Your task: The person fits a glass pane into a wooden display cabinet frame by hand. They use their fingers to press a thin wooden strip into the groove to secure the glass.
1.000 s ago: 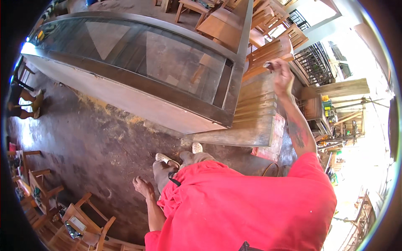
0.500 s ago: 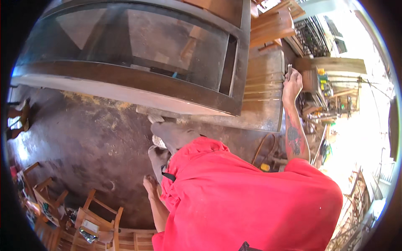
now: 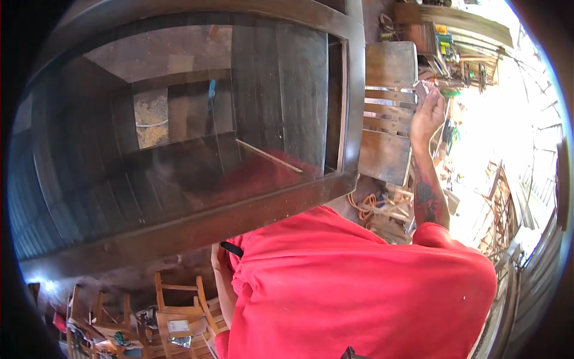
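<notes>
My right hand (image 3: 429,113) is raised at the right, closed around a small brownish folded piece that looks like sandpaper (image 3: 420,91); a pale edge of it shows. It is beside the end of a slatted wooden bench (image 3: 387,157). A big dark wooden cabinet (image 3: 257,216) with a glass panel (image 3: 281,102) fills the upper left and stands close against my red shirt. My left hand (image 3: 217,253) is low beside my waist, just below the cabinet's near edge; its fingers are mostly hidden.
Wooden chairs (image 3: 179,299) stand at the lower left, one with packets on its seat. An orange cord (image 3: 366,208) and wood scraps lie on the floor beyond my shirt. Shelves with tools and bottles (image 3: 445,42) stand at the upper right. Bright daylight washes out the right side.
My view has shifted, so the cabinet front fills more of it and covers my legs. My right hand keeps its folded piece, still by the bench's end. My left hand is now more hidden.
</notes>
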A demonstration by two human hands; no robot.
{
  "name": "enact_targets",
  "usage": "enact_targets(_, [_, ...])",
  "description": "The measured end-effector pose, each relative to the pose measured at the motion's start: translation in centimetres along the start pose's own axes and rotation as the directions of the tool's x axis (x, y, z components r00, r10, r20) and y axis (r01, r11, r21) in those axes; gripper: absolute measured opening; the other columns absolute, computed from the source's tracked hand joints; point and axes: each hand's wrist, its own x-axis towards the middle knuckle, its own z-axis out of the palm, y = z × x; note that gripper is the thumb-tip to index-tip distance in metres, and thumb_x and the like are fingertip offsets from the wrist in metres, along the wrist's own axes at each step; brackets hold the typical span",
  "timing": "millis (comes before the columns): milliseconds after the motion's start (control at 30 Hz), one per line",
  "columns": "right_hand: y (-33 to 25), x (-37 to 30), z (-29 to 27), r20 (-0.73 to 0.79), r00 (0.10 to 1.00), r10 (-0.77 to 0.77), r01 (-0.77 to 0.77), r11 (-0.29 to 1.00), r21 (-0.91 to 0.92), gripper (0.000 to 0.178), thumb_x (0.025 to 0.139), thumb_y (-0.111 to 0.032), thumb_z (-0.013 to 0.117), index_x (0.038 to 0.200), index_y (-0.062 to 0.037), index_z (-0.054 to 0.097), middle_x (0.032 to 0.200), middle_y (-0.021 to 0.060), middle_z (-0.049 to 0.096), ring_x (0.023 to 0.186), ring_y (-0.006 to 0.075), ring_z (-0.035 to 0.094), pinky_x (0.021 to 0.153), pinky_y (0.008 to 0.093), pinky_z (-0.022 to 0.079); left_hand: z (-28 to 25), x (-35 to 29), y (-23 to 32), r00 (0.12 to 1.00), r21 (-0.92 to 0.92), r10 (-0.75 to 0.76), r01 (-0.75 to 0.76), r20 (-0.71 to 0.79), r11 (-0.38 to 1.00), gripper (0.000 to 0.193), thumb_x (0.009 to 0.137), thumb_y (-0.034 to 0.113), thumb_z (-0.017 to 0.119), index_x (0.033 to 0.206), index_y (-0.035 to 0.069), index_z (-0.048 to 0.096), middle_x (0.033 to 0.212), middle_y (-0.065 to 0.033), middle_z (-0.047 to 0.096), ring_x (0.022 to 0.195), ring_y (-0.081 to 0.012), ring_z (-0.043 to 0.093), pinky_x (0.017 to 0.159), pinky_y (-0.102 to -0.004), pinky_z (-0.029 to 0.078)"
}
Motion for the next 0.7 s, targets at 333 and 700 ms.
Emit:
enact_targets(333, [-1.0, -0.5, 0.2, -0.024, 0.999, 0.035, -0.038, 0.992, -0.119, 0.036, 0.111, -0.034, 0.05, 0.113, -0.002, 0.068, 0.087, -0.001, 0.065, 0.065, 0.0017, 0.043, 0.056, 0.0198, 0.033, -6.1, 0.2, 9.1, 0.996, 0.409, -0.071, 0.042, 0.056, 0.912, 0.036, 0.107, 0.031, 0.052, 0.132, 0.007, 0.062, 0.108, -0.0102, 0.068, 0.102, -0.0215, 0.064, 0.091, -0.0323, 0.05])
enact_targets(700, [-0.8, -0.6, 0.4, -0.047, 0.998, 0.043, -0.051, 0.979, -0.197, 0.037, 0.11, -0.036, 0.051, 0.111, -0.0033, 0.068, 0.089, -0.0004, 0.067, 0.064, 0.0015, 0.042, 0.055, 0.0198, 0.032, -8.4, 0.4, 12.1, 0.99, 0.467, -0.096, 0.036, 0.105, 0.883, 0.037, 0.107, 0.031, 0.052, 0.133, 0.006, 0.062, 0.113, -0.0156, 0.068, 0.107, -0.0277, 0.065, 0.094, -0.0356, 0.05])
